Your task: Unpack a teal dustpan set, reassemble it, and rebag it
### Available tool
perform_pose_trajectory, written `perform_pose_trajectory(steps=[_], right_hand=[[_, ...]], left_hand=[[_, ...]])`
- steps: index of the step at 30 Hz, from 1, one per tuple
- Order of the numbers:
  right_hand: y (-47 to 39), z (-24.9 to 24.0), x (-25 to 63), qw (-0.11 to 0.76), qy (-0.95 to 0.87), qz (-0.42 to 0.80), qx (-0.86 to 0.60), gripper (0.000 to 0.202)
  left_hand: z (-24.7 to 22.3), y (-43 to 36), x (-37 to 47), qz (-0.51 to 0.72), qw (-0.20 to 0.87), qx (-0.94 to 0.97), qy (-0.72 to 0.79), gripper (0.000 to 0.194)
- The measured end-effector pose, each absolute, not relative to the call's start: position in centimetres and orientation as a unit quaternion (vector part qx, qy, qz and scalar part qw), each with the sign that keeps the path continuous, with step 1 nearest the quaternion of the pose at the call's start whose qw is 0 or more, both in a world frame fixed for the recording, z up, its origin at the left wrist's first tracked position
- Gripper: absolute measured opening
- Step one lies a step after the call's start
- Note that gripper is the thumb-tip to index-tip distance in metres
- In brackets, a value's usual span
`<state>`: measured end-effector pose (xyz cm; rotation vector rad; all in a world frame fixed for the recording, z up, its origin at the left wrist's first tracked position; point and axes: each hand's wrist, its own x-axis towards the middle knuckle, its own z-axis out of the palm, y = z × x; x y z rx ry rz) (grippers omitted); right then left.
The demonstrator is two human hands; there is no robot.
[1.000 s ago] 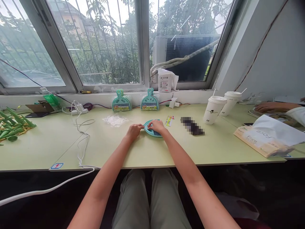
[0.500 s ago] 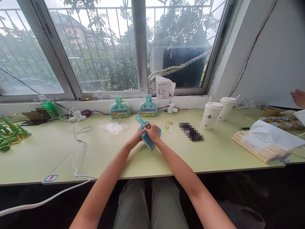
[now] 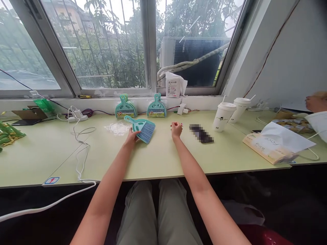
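Two bare hands: left hand (image 3: pixel 131 135) grasping an unbagged teal dustpan-and-brush set (image 3: pixel 146 131); right hand (image 3: pixel 176 129) curled, whether around anything cannot be told; beyond them, two bagged, labelled sets (image 3: pixel 156 109) appear complete; the held one, showing no label, seems unfinished.

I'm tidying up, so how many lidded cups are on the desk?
2: the front cup, left of the tissue pack, and the rear cup, partly behind the front one.
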<state>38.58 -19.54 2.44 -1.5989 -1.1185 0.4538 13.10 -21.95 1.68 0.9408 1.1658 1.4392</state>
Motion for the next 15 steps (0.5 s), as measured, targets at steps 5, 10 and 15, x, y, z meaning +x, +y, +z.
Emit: perform_pose_trajectory(steps=[5,10,15], right_hand=[[-19.59,2.79,38.42,0.549,-0.463,0.188,-0.67,0.038],[-19.61,2.59,38.07,0.546,-0.475,0.201,-0.661,0.03],[-19.42,2.05,37.73,0.591,-0.488,0.232,-0.599,0.034]], left_hand=[[1.45,-21.78,13.0,0.606,0.528,0.366,0.469,0.053],[1.62,-21.8,12.88,0.63,0.537,0.34,0.445,0.053],[1.67,-21.95,12.97,0.646,0.536,0.325,0.435,0.056]])
